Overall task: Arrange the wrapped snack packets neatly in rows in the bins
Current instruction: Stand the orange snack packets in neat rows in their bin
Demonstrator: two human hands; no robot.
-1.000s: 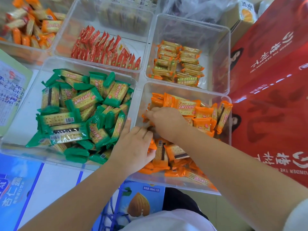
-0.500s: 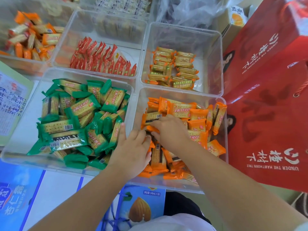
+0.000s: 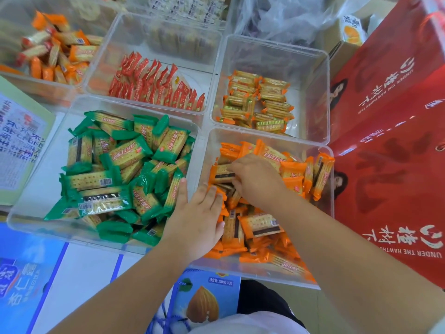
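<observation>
The near right clear bin [image 3: 262, 273] holds a loose heap of orange-wrapped cracker packets [image 3: 260, 225]. Both hands are in its left part. My right hand [image 3: 257, 179] reaches across from the right, its fingers curled over an orange packet [image 3: 220, 173] by the bin's left wall. My left hand [image 3: 197, 220] lies over that wall with its fingers straight, the fingertips touching orange packets just below the right hand. To the left, another clear bin [image 3: 134, 106] is full of jumbled green-wrapped packets [image 3: 125, 169].
Far bins hold upright red packets [image 3: 156, 88], small yellow-orange packets [image 3: 260, 102] and loose orange packets [image 3: 55, 56]. Red gift boxes [image 3: 390, 141] stand close on the right. Blue almond-drink cartons [image 3: 24, 280] lie under the bins in front. A plastic bag [image 3: 284, 18] sits behind.
Both hands stay at the left side of the orange bin. My right hand's fingers have shifted among the packets and now curl over one by the left wall. The view has tilted slightly.
</observation>
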